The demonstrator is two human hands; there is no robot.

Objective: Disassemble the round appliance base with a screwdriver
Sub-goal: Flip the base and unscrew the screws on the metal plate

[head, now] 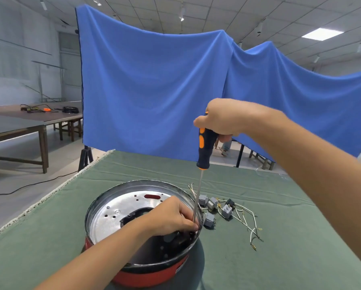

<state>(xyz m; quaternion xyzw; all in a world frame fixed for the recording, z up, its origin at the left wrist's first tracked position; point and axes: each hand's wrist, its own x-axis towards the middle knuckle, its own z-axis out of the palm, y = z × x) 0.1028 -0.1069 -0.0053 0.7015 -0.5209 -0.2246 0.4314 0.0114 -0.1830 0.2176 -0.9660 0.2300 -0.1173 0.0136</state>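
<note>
Right hand [221,120] fingers clamp the upright screwdriver [204,147]; its tip meets the curled left hand [171,216] fingers inside the base [112,212].

A large blue cloth [154,84] hangs as a backdrop behind a table covered in green fabric [259,185]. To the left, a long wooden table [18,120] stands on a grey floor [18,181], where a black cable [28,186] trails. White ceiling tiles carry a lit panel [322,34].

Head-worn wide view, facing forward and down, close over table [259,268]
</note>
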